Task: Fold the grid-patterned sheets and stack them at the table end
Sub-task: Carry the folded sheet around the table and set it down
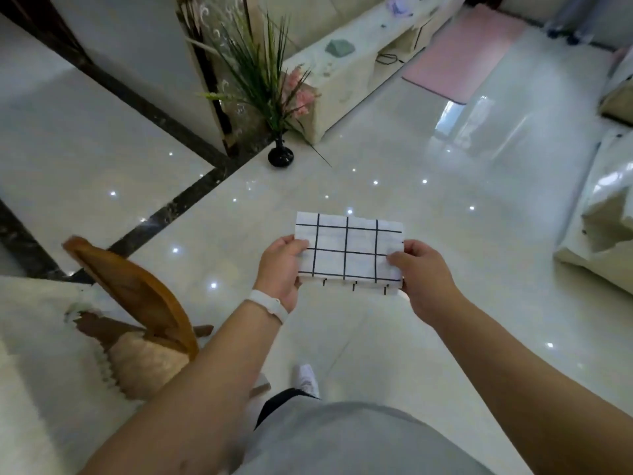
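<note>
Presently, one folded grid-patterned sheet [349,250] is held in the air above the glossy floor [445,234], near frame centre and not on any surface.

- Left hand [282,265]: grips the sheet's 9 o'clock edge, thumb curled over the top face. Its other fingers are behind the cloth and hidden.
- Right hand [421,272]: pinches the 3 o'clock edge, thumb on top. The fingers underneath cannot be seen.
- Sheet: white with black grid lines. A lower layer shows past the 6 o'clock edge as a thin strip with short black line ends. The number of layers cannot be told.
- White wristband [269,305] on the left wrist.

Surroundings:
- Wooden chair [137,303] at 8 o'clock of the frame, its seat partly hidden by the left forearm.
- Table [34,337] under a pale cloth at 8 to 9 o'clock, cut off by the frame edge. Its end is out of view.
- Black vase [281,156] with green stems at 11 o'clock from the sheet, standing on the floor.
- Pink mat [462,53] at 1 o'clock, far off and blurred.
- White shoe [306,378] at 6 o'clock from the sheet, partly covered by a grey garment.
</note>
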Action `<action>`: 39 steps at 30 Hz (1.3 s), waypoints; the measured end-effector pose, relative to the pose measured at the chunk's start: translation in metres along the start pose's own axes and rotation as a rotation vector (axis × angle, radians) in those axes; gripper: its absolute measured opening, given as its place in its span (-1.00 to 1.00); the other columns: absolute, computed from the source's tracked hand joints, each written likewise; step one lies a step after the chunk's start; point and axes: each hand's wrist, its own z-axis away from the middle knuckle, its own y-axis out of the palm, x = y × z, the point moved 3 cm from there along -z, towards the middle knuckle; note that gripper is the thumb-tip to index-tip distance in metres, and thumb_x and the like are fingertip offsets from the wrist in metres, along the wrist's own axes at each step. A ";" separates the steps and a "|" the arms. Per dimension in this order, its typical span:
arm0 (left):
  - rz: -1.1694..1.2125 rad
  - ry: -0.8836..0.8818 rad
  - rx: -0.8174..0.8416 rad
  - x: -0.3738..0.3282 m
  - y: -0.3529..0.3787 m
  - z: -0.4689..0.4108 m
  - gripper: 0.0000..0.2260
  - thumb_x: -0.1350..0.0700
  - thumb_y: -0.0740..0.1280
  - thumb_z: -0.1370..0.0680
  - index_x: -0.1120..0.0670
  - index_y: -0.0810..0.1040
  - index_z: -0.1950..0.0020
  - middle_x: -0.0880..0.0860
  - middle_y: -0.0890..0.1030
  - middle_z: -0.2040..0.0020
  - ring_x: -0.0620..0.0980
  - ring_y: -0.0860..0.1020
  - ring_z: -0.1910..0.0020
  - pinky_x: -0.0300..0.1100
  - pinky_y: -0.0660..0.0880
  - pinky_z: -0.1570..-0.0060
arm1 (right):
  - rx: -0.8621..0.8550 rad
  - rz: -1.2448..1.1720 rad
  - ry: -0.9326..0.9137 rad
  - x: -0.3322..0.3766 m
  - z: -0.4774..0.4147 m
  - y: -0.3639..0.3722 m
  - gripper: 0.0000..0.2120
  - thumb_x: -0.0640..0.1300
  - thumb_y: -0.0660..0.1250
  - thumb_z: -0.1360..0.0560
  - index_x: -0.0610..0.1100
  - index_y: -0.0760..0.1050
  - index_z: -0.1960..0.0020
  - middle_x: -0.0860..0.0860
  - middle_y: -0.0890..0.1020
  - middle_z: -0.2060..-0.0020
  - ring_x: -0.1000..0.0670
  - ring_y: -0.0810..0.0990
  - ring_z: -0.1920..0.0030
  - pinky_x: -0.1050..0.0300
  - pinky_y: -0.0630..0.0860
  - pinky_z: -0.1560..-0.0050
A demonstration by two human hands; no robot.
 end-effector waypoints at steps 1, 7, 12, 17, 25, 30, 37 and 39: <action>-0.001 0.009 0.007 -0.012 0.000 -0.011 -0.88 0.29 0.29 -0.53 0.08 0.54 0.09 0.08 0.63 0.20 0.01 0.57 0.27 -0.17 0.45 0.26 | 0.008 -0.006 -0.017 0.011 -0.010 0.010 -0.90 -0.27 0.33 -0.39 -0.13 0.58 0.13 -0.11 0.62 0.23 -0.12 0.58 0.19 -0.10 0.52 0.10; -0.001 0.027 -0.047 -0.059 -0.016 -0.068 -0.88 0.26 0.30 -0.52 0.06 0.55 0.06 0.08 0.64 0.12 0.05 0.58 0.16 -0.12 0.46 0.17 | 0.070 0.006 -0.028 0.047 -0.061 0.062 -0.85 -0.34 0.28 -0.46 -0.19 0.57 0.03 -0.13 0.66 0.14 -0.12 0.64 0.14 -0.12 0.59 0.03; 0.022 0.022 -0.119 -0.076 -0.032 -0.105 -0.89 0.25 0.31 -0.52 0.06 0.56 0.03 0.08 0.65 0.11 0.07 0.57 0.14 -0.11 0.45 0.16 | 0.134 0.041 -0.002 0.062 -0.105 0.100 -0.84 -0.35 0.26 -0.47 -0.19 0.56 0.03 -0.15 0.65 0.12 -0.12 0.62 0.16 -0.07 0.57 0.10; 0.049 0.020 -0.228 -0.096 -0.038 -0.146 -0.88 0.26 0.29 -0.53 0.09 0.55 -0.02 0.10 0.65 0.08 0.07 0.60 0.12 -0.04 0.54 0.08 | 0.253 0.075 0.024 0.079 -0.164 0.141 -0.85 -0.36 0.25 -0.48 -0.20 0.55 0.04 -0.15 0.63 0.14 -0.12 0.60 0.18 -0.03 0.53 0.14; 0.096 0.050 -0.426 -0.150 -0.014 -0.203 -0.88 0.25 0.30 -0.54 0.11 0.55 -0.04 0.11 0.67 0.05 0.12 0.61 0.03 0.05 0.54 -0.04 | 0.436 0.156 0.021 0.139 -0.263 0.197 -0.86 -0.34 0.26 -0.49 -0.18 0.54 0.03 -0.16 0.64 0.10 -0.17 0.62 0.10 -0.11 0.57 0.04; 0.160 0.109 -0.533 -0.183 -0.010 -0.226 -0.82 0.24 0.32 -0.51 0.15 0.58 -0.10 0.16 0.67 -0.06 0.18 0.62 -0.08 0.16 0.50 -0.14 | 0.552 0.220 -0.009 0.176 -0.299 0.233 -0.88 -0.32 0.28 -0.49 -0.18 0.55 0.04 -0.17 0.67 0.09 -0.24 0.66 0.03 -0.22 0.61 -0.04; 0.265 0.149 -0.686 -0.208 -0.044 -0.234 -0.86 0.27 0.30 -0.53 0.03 0.54 0.06 0.02 0.67 0.14 0.03 0.62 0.11 -0.10 0.52 0.12 | 0.731 0.312 -0.003 0.197 -0.313 0.304 -0.86 -0.31 0.29 -0.46 -0.19 0.57 0.03 -0.24 0.68 0.06 -0.26 0.67 0.05 -0.31 0.59 -0.03; 0.294 0.138 -0.721 -0.210 -0.060 -0.238 -0.87 0.27 0.31 -0.53 0.04 0.54 0.04 0.05 0.67 0.09 0.09 0.62 0.03 0.01 0.52 -0.02 | 0.751 0.338 0.002 0.197 -0.315 0.327 -0.86 -0.32 0.29 -0.47 -0.18 0.58 0.02 -0.18 0.69 0.09 -0.22 0.69 0.06 -0.24 0.61 -0.03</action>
